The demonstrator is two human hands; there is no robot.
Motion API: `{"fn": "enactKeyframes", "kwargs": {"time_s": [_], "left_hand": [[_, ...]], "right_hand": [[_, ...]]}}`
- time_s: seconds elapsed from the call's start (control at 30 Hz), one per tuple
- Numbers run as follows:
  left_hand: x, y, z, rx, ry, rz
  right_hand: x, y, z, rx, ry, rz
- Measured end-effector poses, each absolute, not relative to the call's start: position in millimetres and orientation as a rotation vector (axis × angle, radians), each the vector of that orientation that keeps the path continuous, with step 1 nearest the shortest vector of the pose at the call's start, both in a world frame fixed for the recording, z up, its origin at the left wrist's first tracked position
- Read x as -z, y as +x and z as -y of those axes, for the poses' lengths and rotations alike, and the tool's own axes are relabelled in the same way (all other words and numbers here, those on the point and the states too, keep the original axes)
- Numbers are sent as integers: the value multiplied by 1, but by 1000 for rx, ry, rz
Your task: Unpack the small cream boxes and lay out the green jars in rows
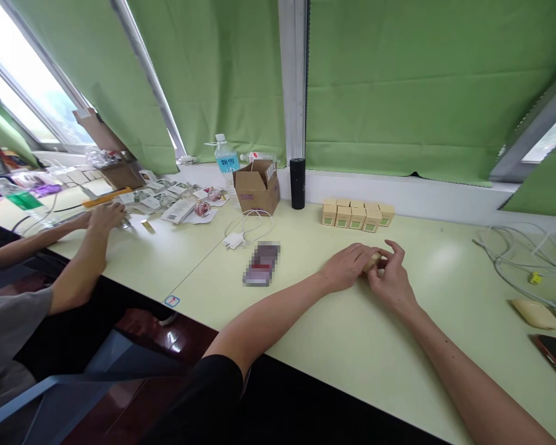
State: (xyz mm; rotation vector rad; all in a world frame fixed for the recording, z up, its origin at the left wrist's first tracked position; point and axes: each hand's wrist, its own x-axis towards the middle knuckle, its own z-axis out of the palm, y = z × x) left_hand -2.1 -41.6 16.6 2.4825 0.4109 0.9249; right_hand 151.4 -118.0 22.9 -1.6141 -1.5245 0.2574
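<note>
Green curtains [426, 93] hang behind a pale bench [343, 337]; a co-worker's arms [76, 269] reach over its left part. Small tan box [371, 262] sits between the two hands, nearer the bench edge than the grouped cartons [357, 219] by the wall; whether it touches the bench top, cannot tell. Left grip [345, 267] is closed on it, palm down, fingers bent over the left side; right grip [393, 281] pinches it from the right, thumb close in, one finger raised clear. Fingers cover most of it, so edges and any flap are unreadable. Judging by colour and the similar cartons, probably thin card: light, stiff along the folds, softer mid-panel, matte, not slippery. Likely to dent or crease rather than shatter. Contents unseen, so true weight uncertain. Best hold: opposite side walls near the corners, thumb against fingertips, light pressure, off the panel centres; other grip steadying the base.
</note>
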Motion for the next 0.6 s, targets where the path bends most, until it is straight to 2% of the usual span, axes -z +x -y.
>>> {"fn": "enactKeyframes", "kwargs": {"time_s": [0.3,0.6], "left_hand": [[-15,-3,40,-902,2457,-631],[-15,-4,32,-978,2243,-838]], "right_hand": [[-28,161,118,-205,-1551,1342],[-9,184,97,-698,-1296,879]]}}
